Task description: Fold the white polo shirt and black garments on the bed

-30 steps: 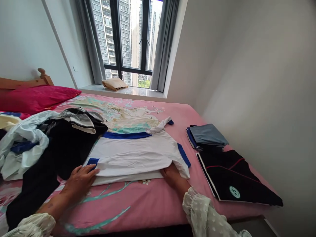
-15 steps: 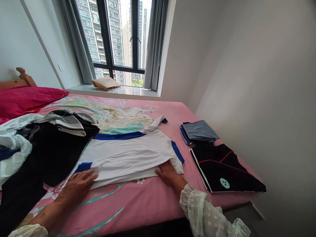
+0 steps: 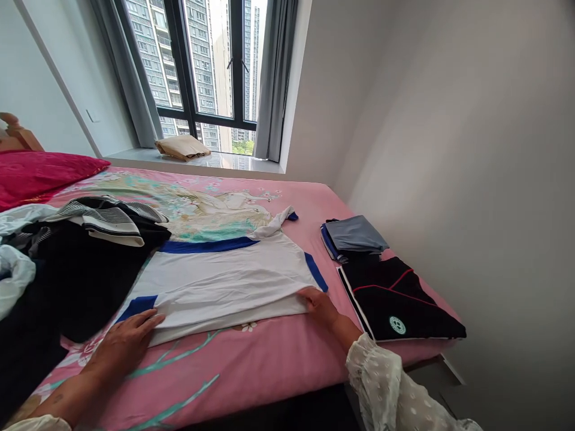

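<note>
A white shirt with blue trim [image 3: 224, 281] lies spread sideways on the pink bed sheet, partly folded, one sleeve stretched toward the window. My left hand [image 3: 128, 338] rests flat at its near left corner, fingers stretched out beside a blue patch. At the near right corner, my right hand [image 3: 320, 306] has its fingers closed on the shirt's edge; the fingertips are partly hidden by cloth.
Loose dark and striped clothes [image 3: 90, 263] lie in a heap at left, before a red pillow [image 3: 49, 173]. To the right are a folded black garment with red lines [image 3: 404, 299] and a grey folded stack [image 3: 357, 233]. A beige folded item [image 3: 182, 147] sits on the windowsill.
My right hand has shifted right along the shirt's near edge, and the white cloth that stuck out at that corner is turned inward. My left hand stays on the shirt. The view has swung slightly right.
</note>
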A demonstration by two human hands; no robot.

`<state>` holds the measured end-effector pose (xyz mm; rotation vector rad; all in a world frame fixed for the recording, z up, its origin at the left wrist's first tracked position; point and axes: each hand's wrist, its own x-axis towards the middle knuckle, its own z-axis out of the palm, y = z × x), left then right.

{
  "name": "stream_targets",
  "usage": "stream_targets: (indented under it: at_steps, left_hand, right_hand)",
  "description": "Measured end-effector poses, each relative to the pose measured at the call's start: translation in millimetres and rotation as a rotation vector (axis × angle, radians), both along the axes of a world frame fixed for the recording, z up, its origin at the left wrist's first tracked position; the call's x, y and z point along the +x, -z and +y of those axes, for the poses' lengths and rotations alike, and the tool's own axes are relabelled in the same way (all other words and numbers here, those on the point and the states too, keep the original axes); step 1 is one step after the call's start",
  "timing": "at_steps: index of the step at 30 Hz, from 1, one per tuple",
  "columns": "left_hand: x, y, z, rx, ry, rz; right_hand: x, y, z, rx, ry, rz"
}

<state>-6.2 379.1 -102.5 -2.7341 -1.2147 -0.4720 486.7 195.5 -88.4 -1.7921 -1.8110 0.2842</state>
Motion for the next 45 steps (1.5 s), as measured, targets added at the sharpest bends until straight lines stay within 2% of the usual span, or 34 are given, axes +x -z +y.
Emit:
stream_targets:
  at_steps: [5,8,13,17,19,23,27,30,35,40,42,45]
  left_hand:
    - [4.6,-1.1,-1.6,0.034,-0.05,0.072]
    - [3.1,-1.2,-1.2,0.027,-0.06,0.122]
    - [-8.3,-0.1,-6.7,-0.002,-0.072,0.109]
    - [-15.2,1.4,-17.9,-0.009,-0.074,0.063]
    - [-14.3,0.7,-22.7,0.021,-0.074,0.044]
    - [-7.0,-3.8,-26.7,0.046,-0.092,0.025]
    - [-1.2,-8.5,-24.1,0.004,-0.116,0.033]
    - [1.5,-12.5,-20.9,-0.01,-0.111,0.022]
    - [4.7,-26.4,-12.5,-0.021,-0.051,0.049]
    - [-7.6,-34.6,-8.4,0.02,-0.02,0.057]
    - [-15.9,-32.7,-13.7,0.026,0.02,0.105]
    - [-17.2,-29.4,-27.9,0.042,0.017,0.119]
  right_hand:
    - [-49.7,0.8,-6.6,-0.063,-0.244,-0.128]
    - [-63.7,2.1,1.2,-0.129,-0.222,-0.212]
    - [-49.3,6.0,11.8,-0.207,0.156,-0.297]
    - [-40.5,1.4,0.9,-0.161,0.245,-0.351]
    - [-42.3,-4.6,-3.9,-0.08,0.279,-0.367]
    - [-51.9,-9.5,0.9,0.116,0.207,-0.378]
    - [-53.5,4.4,17.0,0.128,0.18,-0.469]
    - [-45.6,15.2,27.8,0.156,0.176,-0.449]
    - [-30.1,14.0,39.6,0.206,0.135,-0.378]
    - [-17.3,10.1,31.5,0.229,0.115,-0.371]
    - [-13.7,12.6,22.8,0.206,0.069,-0.375]
    - [-20.7,13.2,14.3,0.194,0.083,-0.37]
